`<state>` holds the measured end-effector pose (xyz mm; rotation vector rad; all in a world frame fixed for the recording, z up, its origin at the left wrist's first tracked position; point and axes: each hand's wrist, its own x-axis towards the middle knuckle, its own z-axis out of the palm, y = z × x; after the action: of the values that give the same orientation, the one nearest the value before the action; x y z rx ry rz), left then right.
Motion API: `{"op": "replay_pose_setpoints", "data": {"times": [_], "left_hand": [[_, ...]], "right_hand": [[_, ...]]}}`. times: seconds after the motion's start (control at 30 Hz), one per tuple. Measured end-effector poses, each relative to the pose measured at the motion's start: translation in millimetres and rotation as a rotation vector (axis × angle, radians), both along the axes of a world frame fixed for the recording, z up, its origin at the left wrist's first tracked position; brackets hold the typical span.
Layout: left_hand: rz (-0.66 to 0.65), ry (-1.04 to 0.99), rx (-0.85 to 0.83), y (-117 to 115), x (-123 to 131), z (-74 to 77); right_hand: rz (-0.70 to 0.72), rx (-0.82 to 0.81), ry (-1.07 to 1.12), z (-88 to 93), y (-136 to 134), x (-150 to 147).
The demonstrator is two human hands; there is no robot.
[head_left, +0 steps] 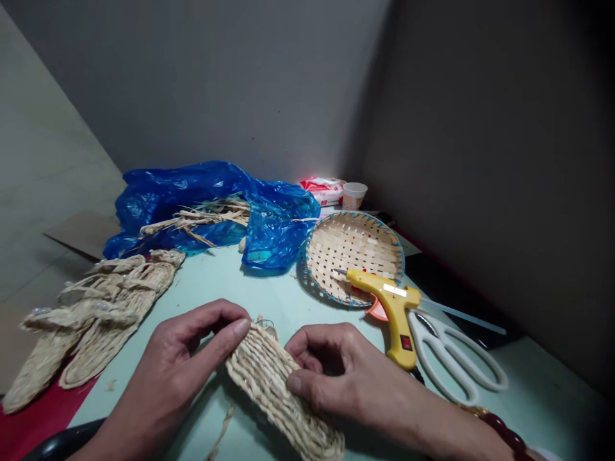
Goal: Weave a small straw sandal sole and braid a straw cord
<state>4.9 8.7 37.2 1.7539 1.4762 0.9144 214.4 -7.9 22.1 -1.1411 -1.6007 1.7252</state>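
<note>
Fingers (239,328) of the left hand (180,365) pinch the far end of a long, flat, pale sole of braided straw (273,378), thumb on top, while those of the right hand (343,371) grip its right edge near the middle; the piece slants between both hands, over the pale green desk (273,291). Far left, cream woven-straw sandals (108,358) with clear bead-like bits on their straps lie together, partly on a flat red surface (29,435). Behind them spreads a crumpled, shiny blue plastic bag (278,253), with loose, dry straw strands (206,218) in its mouth. Further right, a red-and-white soft packet (327,191) sits at the back beside a small pale cup (354,195). In front of these tilts a round, shallow basket of woven pale strips (314,278), its rim stitched in blue. A yellow glue gun (401,326) points its nozzle over the basket, and white-handled scissors (449,355) lie just beside its grip. Dark red round beads (504,430) circle the right wrist.
</note>
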Motion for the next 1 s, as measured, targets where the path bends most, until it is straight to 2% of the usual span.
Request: {"op": "replay_pose_setpoints", "data": {"times": [0.13, 0.33, 0.57, 0.7, 0.77, 0.9, 1.0], "left_hand": [[-0.099, -0.016, -0.174, 2, -5, 3.9], [-0.092, -0.069, -0.249, 1, -4, 3.4], [0.007, -0.083, -0.123, 2, -2, 0.0], [-0.057, -0.014, -0.083, 4, -4, 0.2], [-0.087, 0.015, -0.092, 5, -4, 0.5], [-0.023, 0.003, -0.100, 4, -3, -0.4], [-0.039, -0.013, -0.163, 6, -2, -2.5]], "right_hand": [[0.001, -0.019, 0.001, 1.9, 0, -3], [-0.003, 0.002, -0.048, 0.7, -3, -5], [-0.005, -0.029, -0.023, -0.5, -2, -3], [-0.022, -0.043, -0.008, -1.5, -3, -4], [-0.030, -0.057, 0.025, -3.4, -4, -6], [-0.053, -0.094, 0.055, -6.5, -5, -9], [-0.066, -0.104, 0.029, -8.0, -6, -11]]}}
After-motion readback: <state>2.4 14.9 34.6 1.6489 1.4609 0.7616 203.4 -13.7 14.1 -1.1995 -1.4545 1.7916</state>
